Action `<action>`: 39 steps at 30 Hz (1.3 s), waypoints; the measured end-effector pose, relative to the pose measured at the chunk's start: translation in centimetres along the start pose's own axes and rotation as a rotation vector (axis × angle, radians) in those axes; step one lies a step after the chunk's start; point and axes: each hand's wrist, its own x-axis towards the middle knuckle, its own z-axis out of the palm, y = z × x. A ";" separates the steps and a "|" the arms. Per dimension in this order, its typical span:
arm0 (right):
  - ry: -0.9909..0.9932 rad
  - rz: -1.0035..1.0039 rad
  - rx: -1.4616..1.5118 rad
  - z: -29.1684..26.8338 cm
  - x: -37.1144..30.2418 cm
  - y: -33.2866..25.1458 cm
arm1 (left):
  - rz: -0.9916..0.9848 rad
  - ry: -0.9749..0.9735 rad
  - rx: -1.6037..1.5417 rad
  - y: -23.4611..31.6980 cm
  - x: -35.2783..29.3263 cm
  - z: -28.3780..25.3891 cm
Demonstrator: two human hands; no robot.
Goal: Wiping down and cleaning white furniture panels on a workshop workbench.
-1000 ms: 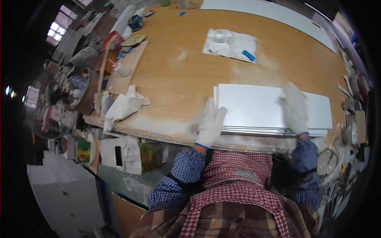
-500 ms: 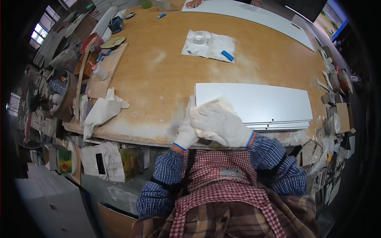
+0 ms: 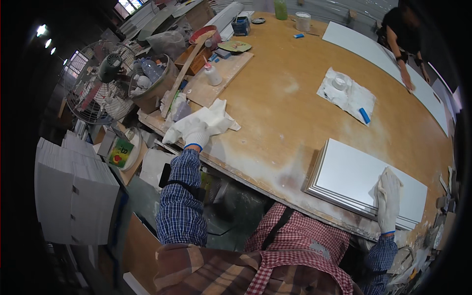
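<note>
My left hand [image 3: 195, 133], in a white knit glove, reaches to the table's left edge. Its fingers are closed on a crumpled white cloth [image 3: 220, 117] that hangs partly over the edge. Far to the right, my gloved right hand [image 3: 388, 201] rests on a stack of white panels [image 3: 354, 169], near its right end. A cream cloth [image 3: 399, 183] shows at the fingers, bunched under the hand; most of it is hidden. The panels lie flat, their near edges slightly stepped.
On the brown table [image 3: 255, 147], a white sheet [image 3: 327, 93] bears a small round container [image 3: 339, 83] and a blue block [image 3: 364, 115]. A squeeze bottle [image 3: 212, 74] stands on a board at left. Beyond, a person [image 3: 400, 34] touches a long white panel [image 3: 354, 42]. A fan [image 3: 105, 73] stands left.
My hands have moved apart: the left went from the panel stack to the white cloth, the right slid rightward along the top panel with the cream cloth. The view has turned left.
</note>
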 end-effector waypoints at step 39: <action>0.189 -0.118 -0.040 -0.9 0.5 -2.4 | 0.527 0.049 -0.830 14.3 -4.7 -8.3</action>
